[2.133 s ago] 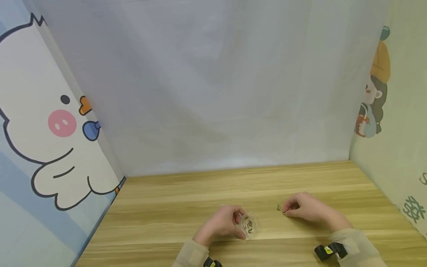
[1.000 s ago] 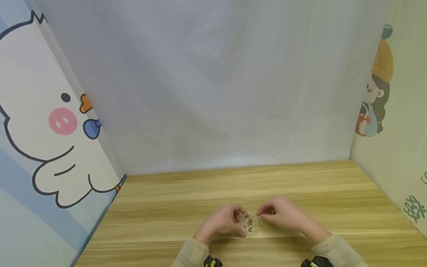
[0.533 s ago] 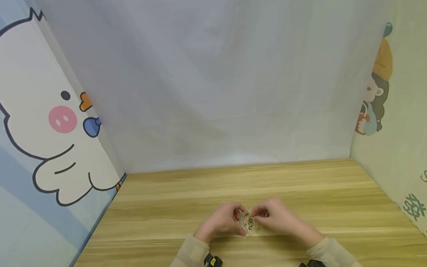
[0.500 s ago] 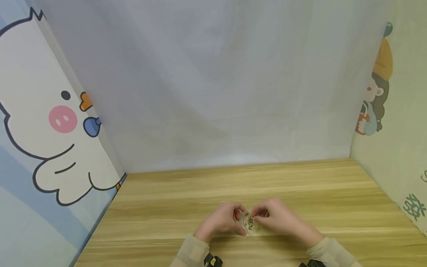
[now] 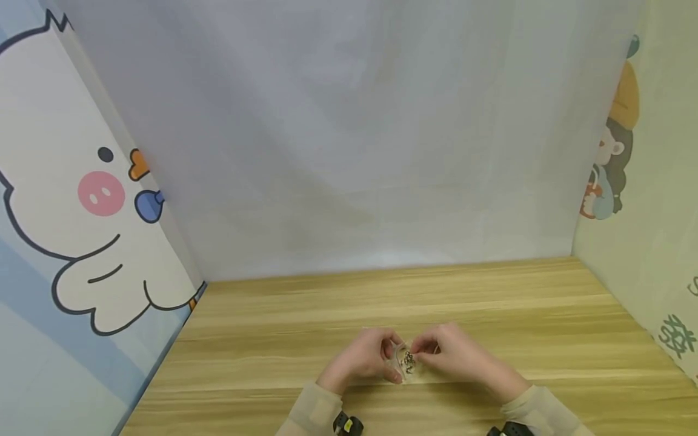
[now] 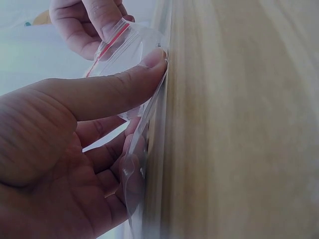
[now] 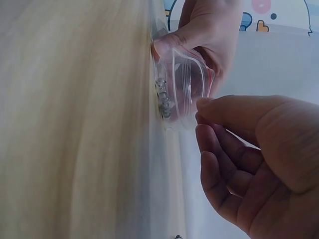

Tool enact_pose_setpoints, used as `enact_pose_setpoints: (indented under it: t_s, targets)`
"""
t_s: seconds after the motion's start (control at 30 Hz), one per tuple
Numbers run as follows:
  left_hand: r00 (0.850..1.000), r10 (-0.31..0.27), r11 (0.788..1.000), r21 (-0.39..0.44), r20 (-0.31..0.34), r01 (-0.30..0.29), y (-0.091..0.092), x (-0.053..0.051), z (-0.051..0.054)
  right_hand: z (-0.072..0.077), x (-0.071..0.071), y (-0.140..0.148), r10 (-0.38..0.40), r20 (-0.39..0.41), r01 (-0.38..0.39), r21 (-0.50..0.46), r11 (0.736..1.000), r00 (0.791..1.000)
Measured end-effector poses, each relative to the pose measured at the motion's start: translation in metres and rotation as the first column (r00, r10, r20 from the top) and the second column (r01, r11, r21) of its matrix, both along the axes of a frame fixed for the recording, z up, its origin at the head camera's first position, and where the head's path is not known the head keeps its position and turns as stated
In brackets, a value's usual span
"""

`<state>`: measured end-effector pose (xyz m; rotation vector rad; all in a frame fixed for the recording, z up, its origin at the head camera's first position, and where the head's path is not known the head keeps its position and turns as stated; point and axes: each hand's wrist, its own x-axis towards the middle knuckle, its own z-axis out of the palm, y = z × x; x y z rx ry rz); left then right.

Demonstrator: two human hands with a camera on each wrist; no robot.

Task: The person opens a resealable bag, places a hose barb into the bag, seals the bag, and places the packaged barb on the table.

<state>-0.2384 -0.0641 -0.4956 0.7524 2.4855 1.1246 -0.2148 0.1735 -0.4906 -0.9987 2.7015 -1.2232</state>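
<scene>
A clear zip bag (image 5: 402, 363) with a red stripe lies low over the wooden table, its mouth bulging apart. Several small metal pieces (image 7: 163, 99) are inside it. My left hand (image 5: 366, 357) grips the bag's left part, thumb (image 6: 114, 92) on one side and fingers behind. At the mouth, my right hand (image 5: 455, 357) pinches the bag's edge between thumb (image 7: 234, 109) and forefinger, its other fingers curled. Whether a small piece is also between those fingertips is hidden.
One small metal piece (image 7: 178, 237) lies on the table at the lower edge of the right wrist view. The wooden table (image 5: 305, 309) ends at a grey cloth (image 5: 354, 151). Cartoon-printed sheets (image 5: 98, 242) stand at both sides.
My right hand has come left from the small pieces on the table to the bag's mouth, staying nearly still over the last half second. My left hand has kept its grip on the bag.
</scene>
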Motion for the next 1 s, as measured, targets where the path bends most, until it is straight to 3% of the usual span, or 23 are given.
enact_pose_setpoints:
  t_s: [0.5, 0.77, 1.0]
  targets:
    - [1.000, 0.003, 1.000, -0.007, 0.009, -0.003, -0.001, -0.002, -0.001, 0.002, 0.001, 0.001, -0.006, 0.029, 0.006, 0.009, 1.000, 1.000]
    - [1.000, 0.010, 1.000, 0.000, 0.013, -0.010, 0.000, 0.002, 0.000, 0.007, 0.000, 0.004, -0.007, 0.064, 0.007, 0.001, 1.000, 0.998]
    - [1.000, 0.008, 1.000, 0.001, -0.008, -0.008, 0.000, 0.002, 0.002, 0.007, -0.010, 0.021, -0.075, 0.052, 0.076, -0.023, 0.997, 0.996]
